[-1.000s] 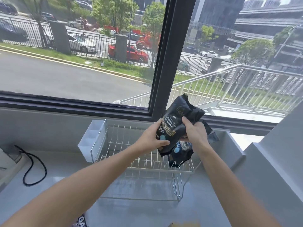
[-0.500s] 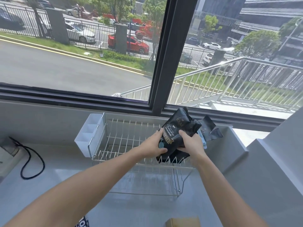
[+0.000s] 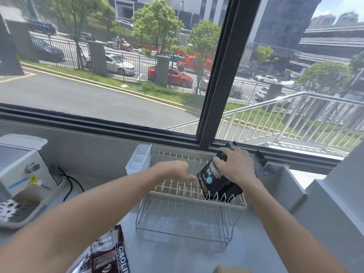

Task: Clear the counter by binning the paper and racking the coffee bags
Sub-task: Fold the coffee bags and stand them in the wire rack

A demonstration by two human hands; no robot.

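A black coffee bag (image 3: pixel 213 179) with a blue dot stands tilted in the right end of the wire dish rack (image 3: pixel 177 191). My right hand (image 3: pixel 235 166) rests on its top, fingers wrapped over it. A second black bag (image 3: pixel 263 164) leans behind it against the window ledge. My left hand (image 3: pixel 174 170) hovers over the rack's middle, fingers loosely curled, holding nothing. Another dark coffee bag (image 3: pixel 108 253) marked GAOLI lies on the counter at the near left.
A white machine (image 3: pixel 21 174) with a knob and black cable (image 3: pixel 69 182) stands at the left. A white cutlery holder (image 3: pixel 138 161) hangs on the rack's left end. A brown cardboard edge (image 3: pixel 232 269) shows at the bottom. A grey raised ledge (image 3: pixel 291 186) borders the right.
The bag was lowered from above the rack into its right end. My left hand has let go and drawn back to the left; my right hand stays on the bag.
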